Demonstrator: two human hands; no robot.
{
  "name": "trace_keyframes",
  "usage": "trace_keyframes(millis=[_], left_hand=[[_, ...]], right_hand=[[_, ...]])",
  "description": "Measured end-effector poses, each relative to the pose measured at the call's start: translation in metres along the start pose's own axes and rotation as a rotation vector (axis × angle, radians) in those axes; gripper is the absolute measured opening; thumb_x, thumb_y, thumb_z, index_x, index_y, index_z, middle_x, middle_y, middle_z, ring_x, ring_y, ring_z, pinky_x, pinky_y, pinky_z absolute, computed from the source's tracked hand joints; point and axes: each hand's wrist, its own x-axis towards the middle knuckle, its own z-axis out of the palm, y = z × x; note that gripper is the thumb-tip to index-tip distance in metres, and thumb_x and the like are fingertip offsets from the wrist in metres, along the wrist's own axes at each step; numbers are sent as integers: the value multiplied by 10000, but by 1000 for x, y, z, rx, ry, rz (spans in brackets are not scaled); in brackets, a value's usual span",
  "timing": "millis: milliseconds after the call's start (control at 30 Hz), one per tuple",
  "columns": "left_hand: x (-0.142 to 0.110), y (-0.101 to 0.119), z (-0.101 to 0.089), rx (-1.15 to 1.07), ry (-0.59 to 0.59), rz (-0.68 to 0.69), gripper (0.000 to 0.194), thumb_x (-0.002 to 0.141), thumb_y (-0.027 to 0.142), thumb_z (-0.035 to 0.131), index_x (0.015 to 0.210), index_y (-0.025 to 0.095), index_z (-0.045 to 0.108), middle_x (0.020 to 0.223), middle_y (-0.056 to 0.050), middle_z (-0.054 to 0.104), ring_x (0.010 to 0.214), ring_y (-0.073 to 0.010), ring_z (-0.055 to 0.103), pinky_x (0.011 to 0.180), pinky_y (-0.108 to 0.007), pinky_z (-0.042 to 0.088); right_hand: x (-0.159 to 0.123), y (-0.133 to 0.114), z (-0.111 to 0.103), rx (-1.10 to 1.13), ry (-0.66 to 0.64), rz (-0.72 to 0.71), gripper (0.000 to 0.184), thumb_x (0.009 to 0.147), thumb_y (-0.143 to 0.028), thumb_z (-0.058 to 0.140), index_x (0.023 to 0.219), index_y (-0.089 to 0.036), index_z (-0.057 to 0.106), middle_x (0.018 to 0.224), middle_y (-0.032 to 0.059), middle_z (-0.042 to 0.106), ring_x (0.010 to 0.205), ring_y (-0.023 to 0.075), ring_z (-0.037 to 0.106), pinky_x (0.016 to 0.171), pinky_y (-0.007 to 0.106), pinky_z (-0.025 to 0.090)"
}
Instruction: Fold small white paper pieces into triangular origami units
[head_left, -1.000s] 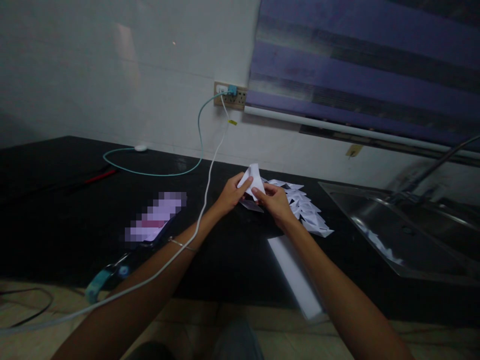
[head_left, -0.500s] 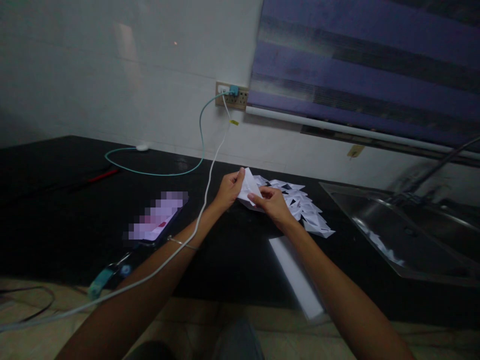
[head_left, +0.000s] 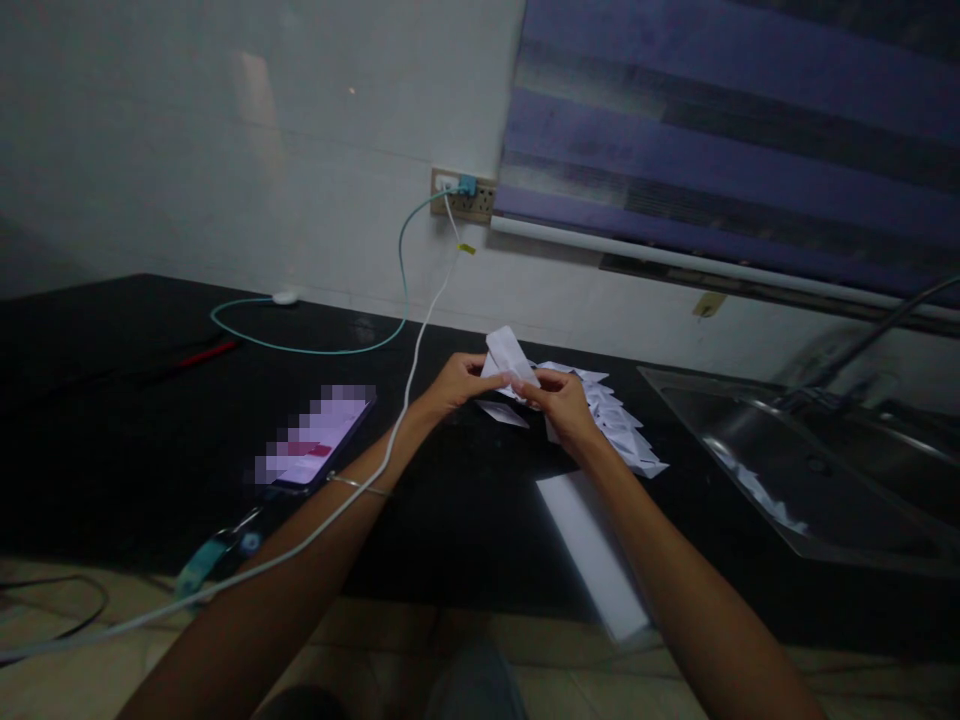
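Now that the left hand [head_left: 455,385] has dropped from the paper's upper edge, both thumbs meet low on the white paper [head_left: 508,352], left of the folded-paper pile [head_left: 621,428]. Left and right hand [head_left: 568,408] each pinch it, thumbs over fingers. Paper shows a narrower upright flap than half a second ago; looks like the fold is being worked, crease not confirmed. Blank strip [head_left: 592,555] sits nearside of pile, phone [head_left: 316,458] well left.
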Motion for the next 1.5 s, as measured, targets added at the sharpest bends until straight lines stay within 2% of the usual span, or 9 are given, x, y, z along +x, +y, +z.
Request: trace_keyframes(millis=[367,533,667,800,967,1100,1267,1400,1500], left_hand=[[2,-6,-1,28,37,49,269,710,374,810,726,116,736,702,-58,711,613,-121,600,551,-215,451],[3,-2,0,39,91,60,267,682,360,817,637,126,698,636,-34,663,598,-117,571,526,-214,409],[5,0,-2,9,171,76,261,688,364,810,702,122,716,646,-14,649,599,-106,556,528,-209,396],[6,-1,-7,-54,179,14,286,684,378,827,799,133,734,635,2,634,548,-90,533,485,-202,369],[4,-1,-6,-163,107,-102,287,739,380,809,911,168,722,505,70,507,372,-26,349,371,-181,193],[1,6,-4,-241,84,-56,316,754,392,798,937,155,699,631,14,646,383,-25,444,362,-169,265],[-3,12,-2,-248,71,-45,358,731,432,807,850,127,664,844,-76,744,463,-50,581,399,-169,348],[-1,9,-4,-230,80,-43,369,764,474,771,812,134,637,839,-98,752,509,-75,633,415,-174,362],[2,6,-5,-200,97,-39,383,790,510,738,844,146,633,824,-87,757,453,-65,602,386,-176,344]], right_hand=[[4,9,2,-56,-71,-75,237,716,-400,795,797,-178,768,743,15,706,661,157,593,658,297,453],[2,6,2,-45,-30,-67,262,707,-415,793,819,-179,766,756,20,715,663,159,596,655,295,454],[4,7,-1,-104,18,-104,288,718,-442,776,810,-170,755,746,21,700,663,160,582,642,289,436],[6,7,-3,-116,130,-128,283,714,-447,781,750,-171,732,670,0,629,630,140,518,598,273,394],[7,5,-8,-14,226,-100,354,726,-484,777,610,-195,609,510,-59,434,496,100,368,494,263,304],[6,3,-9,-30,194,-88,477,754,-529,755,510,-211,496,448,-56,408,430,95,368,453,268,323],[4,0,-4,108,111,-9,418,731,-505,787,548,-184,593,489,-23,530,474,121,516,511,280,494],[3,-1,-4,153,108,41,379,708,-494,813,623,-158,662,560,12,627,537,126,581,548,271,561],[3,-2,-3,205,101,63,355,692,-480,833,751,-154,705,656,37,707,589,137,653,554,246,580]])
